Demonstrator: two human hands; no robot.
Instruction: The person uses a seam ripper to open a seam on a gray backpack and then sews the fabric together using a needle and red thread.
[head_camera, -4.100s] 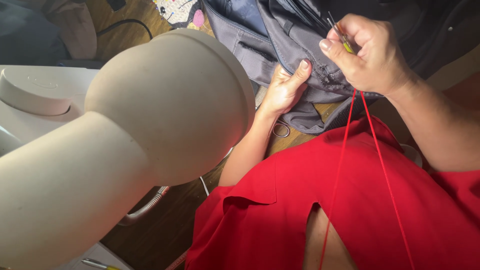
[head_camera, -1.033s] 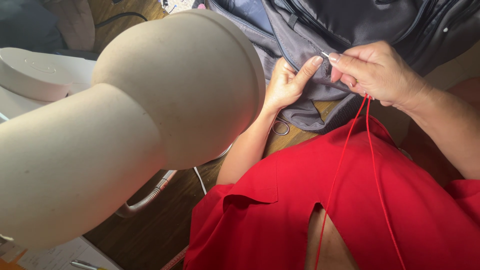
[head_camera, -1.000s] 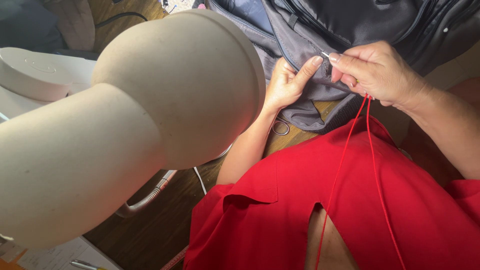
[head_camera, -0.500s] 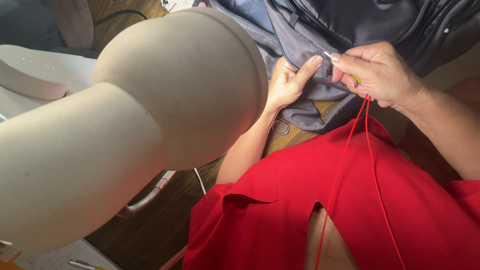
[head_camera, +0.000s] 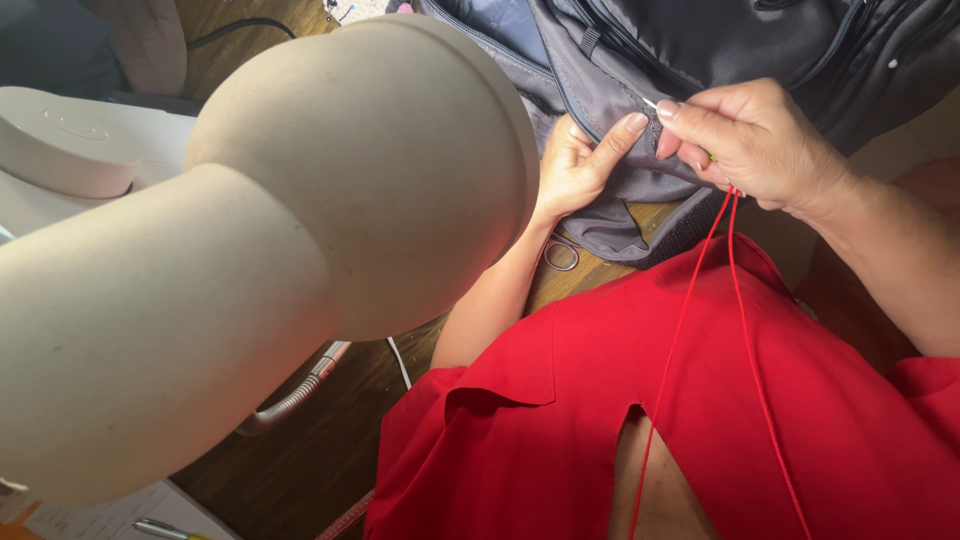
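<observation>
Pinching a thin sewing needle (head_camera: 652, 103) between thumb and forefinger, the right hand (head_camera: 752, 145) is closing tightly on it, with a doubled red thread (head_camera: 700, 290) trailing down from the fist across the red garment (head_camera: 720, 420). The left hand (head_camera: 580, 165) is pressing its curled fingers onto a fold of the grey backpack (head_camera: 640, 70), forefinger stretched toward the needle tip, almost touching it. That finger is lying close enough that a hard push could probably prick it. The long thread is hanging loose and could likely tangle or snag. A big beige lamp head (head_camera: 300, 230) is crowding the view on the left, and small scissors (head_camera: 560, 252) are lying on the wooden table (head_camera: 300, 470) beneath the bag.
</observation>
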